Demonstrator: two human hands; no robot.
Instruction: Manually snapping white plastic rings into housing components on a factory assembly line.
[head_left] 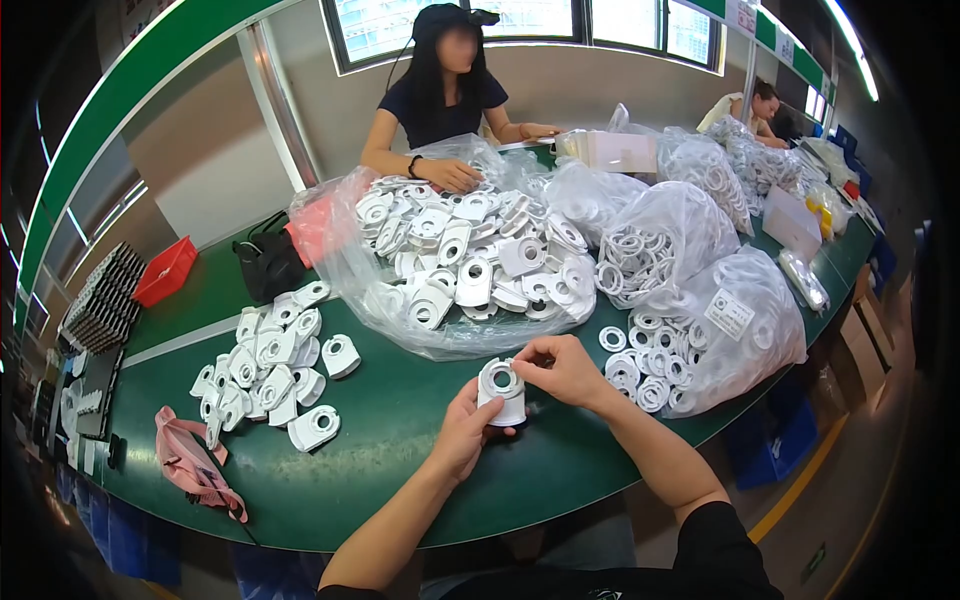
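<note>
My left hand grips a white plastic housing, rounded at the top and straight at the bottom, above the green table. A white plastic ring lies against its round opening. The thumb and index finger of my right hand pinch the ring's upper right rim; the fingertips partly hide it. On the table to the left is a loose heap of similar housings. To the right, loose white rings spill beside an open clear plastic bag.
A large open clear bag of housings fills the middle of the green table. More ring bags stand behind on the right. Pink cloth, a black bag and a red bin are at left. A co-worker sits opposite.
</note>
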